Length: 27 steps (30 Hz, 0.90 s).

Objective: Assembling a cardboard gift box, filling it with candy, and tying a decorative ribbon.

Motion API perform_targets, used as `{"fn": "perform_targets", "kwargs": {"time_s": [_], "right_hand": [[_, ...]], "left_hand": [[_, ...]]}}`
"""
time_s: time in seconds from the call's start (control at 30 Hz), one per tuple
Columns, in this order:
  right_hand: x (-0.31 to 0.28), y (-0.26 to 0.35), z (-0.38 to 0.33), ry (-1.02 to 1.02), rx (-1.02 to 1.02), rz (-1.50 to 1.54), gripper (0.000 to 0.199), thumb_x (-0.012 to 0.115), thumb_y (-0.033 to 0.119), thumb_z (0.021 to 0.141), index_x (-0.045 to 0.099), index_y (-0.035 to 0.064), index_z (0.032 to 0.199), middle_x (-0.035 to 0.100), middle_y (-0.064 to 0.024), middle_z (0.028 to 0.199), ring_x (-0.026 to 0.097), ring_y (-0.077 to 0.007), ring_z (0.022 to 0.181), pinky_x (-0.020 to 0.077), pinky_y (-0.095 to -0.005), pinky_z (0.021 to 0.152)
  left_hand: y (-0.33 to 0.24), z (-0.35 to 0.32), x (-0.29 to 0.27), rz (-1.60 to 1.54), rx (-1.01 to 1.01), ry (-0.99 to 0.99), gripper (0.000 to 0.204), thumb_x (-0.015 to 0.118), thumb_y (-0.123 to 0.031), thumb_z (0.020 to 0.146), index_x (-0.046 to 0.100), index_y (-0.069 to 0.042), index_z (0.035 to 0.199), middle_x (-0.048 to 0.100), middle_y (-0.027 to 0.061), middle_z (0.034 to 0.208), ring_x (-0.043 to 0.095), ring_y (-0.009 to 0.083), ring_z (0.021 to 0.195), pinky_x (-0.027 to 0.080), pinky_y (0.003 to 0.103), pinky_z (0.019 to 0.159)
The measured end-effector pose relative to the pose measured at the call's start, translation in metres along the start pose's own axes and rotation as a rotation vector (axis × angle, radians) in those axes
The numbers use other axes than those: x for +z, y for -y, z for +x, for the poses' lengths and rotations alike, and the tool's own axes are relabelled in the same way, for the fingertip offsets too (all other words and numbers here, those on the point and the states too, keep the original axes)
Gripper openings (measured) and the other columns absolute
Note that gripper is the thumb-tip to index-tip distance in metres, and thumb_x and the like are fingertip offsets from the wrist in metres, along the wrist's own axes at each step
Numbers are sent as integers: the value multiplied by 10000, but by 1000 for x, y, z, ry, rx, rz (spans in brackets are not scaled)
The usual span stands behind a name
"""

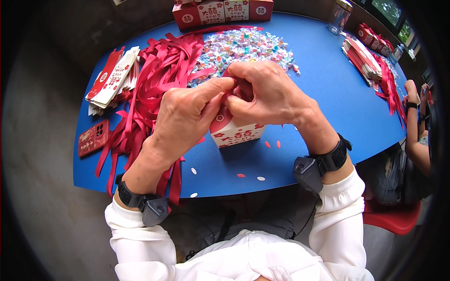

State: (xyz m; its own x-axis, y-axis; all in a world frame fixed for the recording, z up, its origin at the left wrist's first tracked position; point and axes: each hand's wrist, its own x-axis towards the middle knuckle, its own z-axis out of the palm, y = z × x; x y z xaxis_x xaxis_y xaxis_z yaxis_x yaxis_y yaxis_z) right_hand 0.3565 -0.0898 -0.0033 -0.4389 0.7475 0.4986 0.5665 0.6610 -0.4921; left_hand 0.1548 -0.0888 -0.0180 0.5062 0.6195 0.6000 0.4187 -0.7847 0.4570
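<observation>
A small red and white gift box (234,133) stands upright on the blue table in front of me, its top mostly covered by my hands. Over it, my left hand (190,112) pinches a red ribbon (227,97) between thumb and fingers. My right hand (269,93) is curled round the same ribbon at the top of the box, with thumb and forefinger closed. How the ribbon is looped or knotted is hidden behind my fingers. Just left of my left hand lies a heap of long red ribbons (154,79).
Wrapped candies (248,49) are piled beyond the box. Flat folded cartons (115,79) and a red phone (94,137) lie at the left. Finished boxes (222,13) line the far edge. A jar (339,18) and more cartons (362,58) stand right, near another person's arm (415,126).
</observation>
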Motion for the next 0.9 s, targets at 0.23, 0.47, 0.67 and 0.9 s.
{"fn": "perform_targets", "kwargs": {"time_s": [0.23, 0.47, 0.67, 0.9], "right_hand": [[1, -11, 0, -13, 28, -32, 335, 769, 339, 793, 669, 21, 806, 669, -137, 691, 683, -324, 673, 535, -416, 636], [0, -9, 1, 7, 50, -42, 364, 812, 354, 746, 709, 15, 831, 684, -151, 696, 699, -306, 675, 546, -400, 636], [-2, -3, 2, 45, 83, -39, 411, 799, 392, 714, 713, 11, 843, 679, -153, 691, 695, -324, 679, 546, -402, 639], [-5, 7, 5, 135, 46, -24, 355, 668, 337, 729, 703, 23, 891, 684, -159, 748, 692, -339, 739, 544, -429, 694]], "left_hand": [[12, -1, -3, -163, 12, 51, 295, 662, 18, 897, 712, -29, 1184, 751, 156, 960, 746, 211, 837, 599, 297, 729], [21, 0, -9, -352, -53, 219, 317, 704, -32, 905, 699, -24, 1222, 766, 108, 980, 715, 114, 898, 585, 256, 793], [13, 4, -14, -278, 10, 225, 302, 723, -73, 902, 678, -18, 1196, 735, 52, 806, 645, 64, 728, 542, 253, 670], [8, 2, -16, -142, 90, 208, 270, 724, -32, 872, 631, -22, 1125, 652, 78, 683, 627, 114, 645, 522, 259, 640]]}}
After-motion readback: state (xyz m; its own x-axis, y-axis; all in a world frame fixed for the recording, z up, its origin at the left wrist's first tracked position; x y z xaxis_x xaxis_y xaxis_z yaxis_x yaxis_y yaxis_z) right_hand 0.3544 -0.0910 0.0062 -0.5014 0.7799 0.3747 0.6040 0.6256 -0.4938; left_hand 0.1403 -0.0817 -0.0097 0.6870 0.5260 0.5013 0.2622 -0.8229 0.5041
